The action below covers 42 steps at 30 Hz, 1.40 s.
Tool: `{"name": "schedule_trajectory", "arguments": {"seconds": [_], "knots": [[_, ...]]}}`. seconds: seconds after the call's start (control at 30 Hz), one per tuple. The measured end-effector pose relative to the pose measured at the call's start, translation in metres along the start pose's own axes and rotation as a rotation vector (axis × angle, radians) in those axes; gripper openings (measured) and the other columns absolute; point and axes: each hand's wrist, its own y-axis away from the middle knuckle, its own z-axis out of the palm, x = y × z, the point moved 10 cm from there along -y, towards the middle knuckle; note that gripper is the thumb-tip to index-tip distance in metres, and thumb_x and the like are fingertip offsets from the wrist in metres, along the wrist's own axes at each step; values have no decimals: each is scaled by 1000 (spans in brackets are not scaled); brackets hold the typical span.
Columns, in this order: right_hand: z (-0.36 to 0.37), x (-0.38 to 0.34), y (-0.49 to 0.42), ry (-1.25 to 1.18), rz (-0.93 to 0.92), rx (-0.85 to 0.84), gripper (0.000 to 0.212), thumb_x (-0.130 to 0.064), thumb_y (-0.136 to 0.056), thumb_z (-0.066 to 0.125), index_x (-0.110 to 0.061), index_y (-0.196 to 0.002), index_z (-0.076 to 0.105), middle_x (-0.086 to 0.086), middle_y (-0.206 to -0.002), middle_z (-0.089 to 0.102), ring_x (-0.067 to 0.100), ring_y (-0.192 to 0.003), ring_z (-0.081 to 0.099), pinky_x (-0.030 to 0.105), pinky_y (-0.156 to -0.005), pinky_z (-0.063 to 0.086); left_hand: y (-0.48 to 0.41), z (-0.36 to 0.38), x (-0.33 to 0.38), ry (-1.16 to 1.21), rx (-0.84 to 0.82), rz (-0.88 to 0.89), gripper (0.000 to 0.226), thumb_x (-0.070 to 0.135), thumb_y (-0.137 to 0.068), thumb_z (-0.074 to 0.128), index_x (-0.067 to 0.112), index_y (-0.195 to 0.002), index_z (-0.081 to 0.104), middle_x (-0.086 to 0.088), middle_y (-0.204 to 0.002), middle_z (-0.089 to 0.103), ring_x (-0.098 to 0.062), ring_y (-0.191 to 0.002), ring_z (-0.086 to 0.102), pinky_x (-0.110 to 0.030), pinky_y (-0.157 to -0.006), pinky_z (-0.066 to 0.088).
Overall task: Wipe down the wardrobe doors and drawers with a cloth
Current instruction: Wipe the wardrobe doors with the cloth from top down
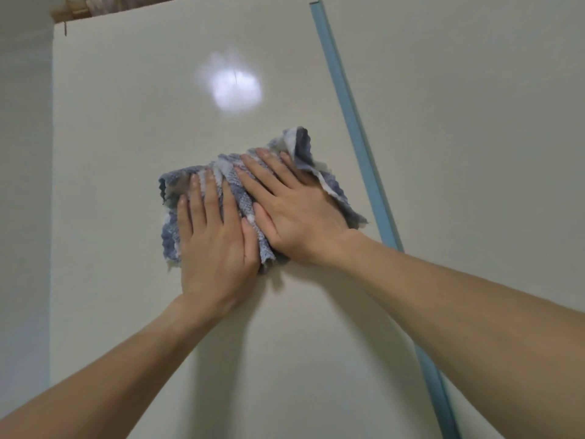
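Observation:
A crumpled blue-and-white cloth (235, 185) lies pressed flat against the cream wardrobe door (126, 137). My left hand (215, 242) rests palm-down on the cloth's left part, fingers straight and together, pointing up. My right hand (294, 210) presses the right part, fingers pointing up and to the left. The two hands touch side by side. The cloth's edges stick out past the fingers at the left, top and right.
A pale blue strip handle (357, 137) runs down the door's right edge, close to the cloth. Beyond it is the neighbouring cream door (474, 122). A lamp's glare (235, 87) shows above the cloth. A grey wall (22, 185) borders the wardrobe's left side.

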Motion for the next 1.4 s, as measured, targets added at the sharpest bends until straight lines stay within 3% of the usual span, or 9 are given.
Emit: {"name": "schedule_trajectory", "arguments": {"seconds": [0.33, 0.63, 0.9, 1.2, 1.4], "knots": [[-18, 46, 17, 98, 130, 3, 61, -34, -98, 15, -16, -156, 20, 2, -165, 16, 19, -153, 8, 40, -125, 7, -23, 5, 43, 48, -19, 96, 67, 34, -97, 18, 7, -159, 14, -16, -167, 11, -30, -155, 7, -49, -126, 8], [-22, 45, 33, 145, 216, 78, 57, -32, -100, 20, -15, -155, 25, 4, -163, 22, 22, -152, 14, 42, -125, 9, -17, 6, 52, 68, -23, 128, 66, 35, -99, 15, 10, -160, 9, -13, -168, 8, -26, -156, 3, -47, -126, 6], [-26, 40, 59, 175, 245, 116, 56, -29, -100, 24, -12, -152, 33, 6, -160, 30, 26, -150, 22, 46, -123, 17, 4, 1, 66, 94, -12, 165, 65, 33, -99, 16, 7, -159, 17, -14, -167, 13, -28, -156, 7, -50, -126, 9], [-22, 25, 90, 240, 277, 28, 60, -32, -100, 14, -11, -155, 22, 8, -163, 22, 27, -152, 16, 48, -123, 15, 31, 1, 71, 122, -49, 242, 65, 34, -99, 21, 6, -158, 19, -16, -167, 13, -31, -155, 8, -50, -125, 9], [-16, 11, 93, 306, 317, 2, 62, -30, -99, 14, -5, -155, 18, 15, -163, 18, 31, -151, 14, 51, -123, 15, 39, -2, 62, 166, -26, 353, 61, 33, -100, 27, 6, -155, 32, -15, -165, 22, -29, -154, 16, -49, -125, 14]]}}
